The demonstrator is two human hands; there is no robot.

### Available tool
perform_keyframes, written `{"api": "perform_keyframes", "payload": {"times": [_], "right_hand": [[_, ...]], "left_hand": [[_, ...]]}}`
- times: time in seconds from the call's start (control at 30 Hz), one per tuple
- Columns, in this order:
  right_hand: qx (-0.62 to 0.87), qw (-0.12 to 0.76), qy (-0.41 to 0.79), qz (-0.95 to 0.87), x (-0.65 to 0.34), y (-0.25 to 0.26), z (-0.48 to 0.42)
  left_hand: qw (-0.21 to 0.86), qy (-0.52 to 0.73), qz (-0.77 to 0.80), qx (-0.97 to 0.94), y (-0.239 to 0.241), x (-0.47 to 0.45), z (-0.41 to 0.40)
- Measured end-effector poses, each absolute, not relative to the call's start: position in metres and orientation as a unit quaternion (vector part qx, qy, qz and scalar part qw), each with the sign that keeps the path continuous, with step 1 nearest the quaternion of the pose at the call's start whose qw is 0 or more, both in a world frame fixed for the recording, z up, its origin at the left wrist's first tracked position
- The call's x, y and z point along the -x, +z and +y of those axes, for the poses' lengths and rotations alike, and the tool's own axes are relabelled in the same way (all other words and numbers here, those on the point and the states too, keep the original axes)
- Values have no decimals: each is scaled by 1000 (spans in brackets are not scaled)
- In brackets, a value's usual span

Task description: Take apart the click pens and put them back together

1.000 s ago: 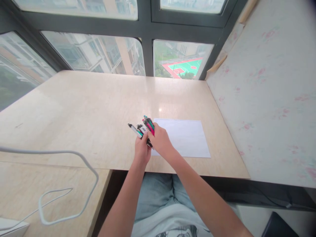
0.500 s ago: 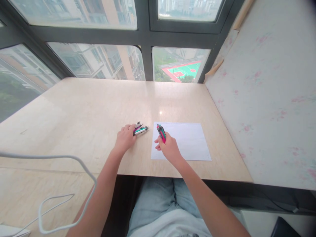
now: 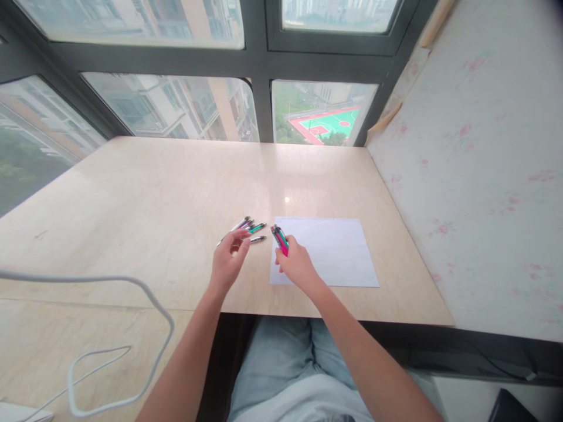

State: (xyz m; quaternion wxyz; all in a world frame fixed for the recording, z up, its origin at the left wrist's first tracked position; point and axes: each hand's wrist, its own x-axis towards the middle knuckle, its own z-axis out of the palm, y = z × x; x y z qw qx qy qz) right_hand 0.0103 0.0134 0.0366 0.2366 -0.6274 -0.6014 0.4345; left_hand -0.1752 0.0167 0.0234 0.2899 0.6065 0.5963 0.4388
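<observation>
Several click pens [image 3: 258, 228] with white, green and purple parts lie loosely fanned on the tabletop, left of a white sheet of paper [image 3: 334, 252]. Over their near ends is my left hand [image 3: 231, 252], thumb and fingers apart; I see nothing held in it, and it hides part of the pens. My right hand [image 3: 295, 258] is closed around a bunch of pens [image 3: 280, 239], pink, green and black, their tips pointing up and left. That hand is above the paper's left part.
A pale wooden tabletop [image 3: 153, 193] reaches back to dark-framed windows [image 3: 259, 61]. A papered wall [image 3: 484, 176] bounds it on the right. At the lower left a white cable [image 3: 127, 280] loops over the surface. My legs [image 3: 281, 357] are below the front edge.
My left hand has drawn back toward me and opened off the pens, which now lie more spread out. My right hand has shifted slightly left with its bunch of pens.
</observation>
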Motion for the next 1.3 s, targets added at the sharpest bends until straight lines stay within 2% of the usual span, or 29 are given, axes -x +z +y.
{"api": "perform_keyframes", "payload": {"times": [0.1, 0.2, 0.37, 0.5, 0.6, 0.73, 0.83, 0.97, 1.13, 1.3], "right_hand": [[617, 158, 288, -715, 3, 48, 11], [558, 118, 240, -786, 13, 56, 4], [490, 118, 251, -827, 13, 63, -9], [472, 154, 308, -812, -13, 65, -15], [528, 242, 317, -750, -50, 54, -19], [587, 328, 303, -675, -102, 26, -28], [618, 339, 270, -656, -134, 8, -41], [676, 344, 195, -621, -174, -7, -60], [732, 392, 117, -545, -215, -19, -73], [768, 429, 111, -463, -235, -30, -74]], "left_hand": [[466, 512, 542, -476, 26, 140, 2], [501, 537, 564, -377, 28, 119, -1], [434, 603, 586, -324, 27, 117, 9], [439, 588, 593, -331, 27, 140, 27], [387, 524, 657, -380, 31, 170, 53], [270, 354, 755, -482, 36, 197, 90], [224, 256, 775, -533, 35, 201, 106], [174, 193, 794, -549, 28, 199, 108], [112, 202, 799, -555, 23, 204, 95], [43, 260, 783, -564, 24, 211, 73]]}}
